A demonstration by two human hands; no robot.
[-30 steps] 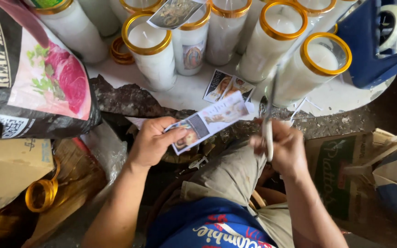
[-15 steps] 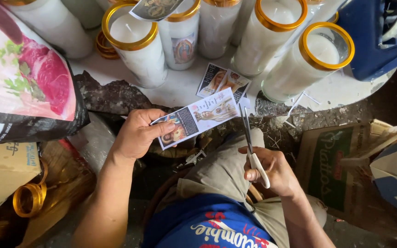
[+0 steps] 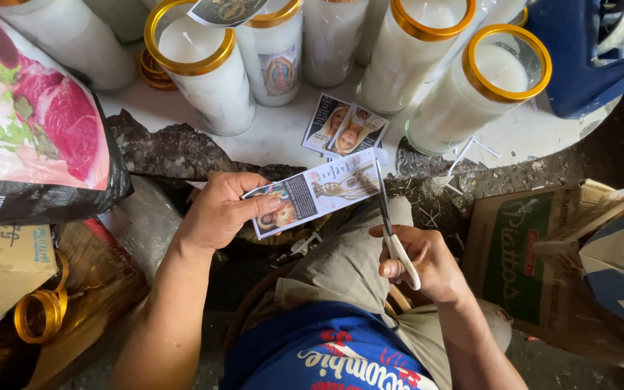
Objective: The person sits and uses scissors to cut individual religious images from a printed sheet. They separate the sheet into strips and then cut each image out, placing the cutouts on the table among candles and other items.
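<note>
A printed picture strip point(image 3: 317, 195) is pinched in the left hand point(image 3: 222, 209) while white-handled scissors point(image 3: 391, 231), gripped by the right hand point(image 3: 424, 263), are set at its right edge

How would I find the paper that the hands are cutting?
Look below the white table edge with the tall candles. The left hand pinches a printed strip that the scissors in the right hand meet. Unlike the two small pictures lying on the table, it is held in the air.
</note>
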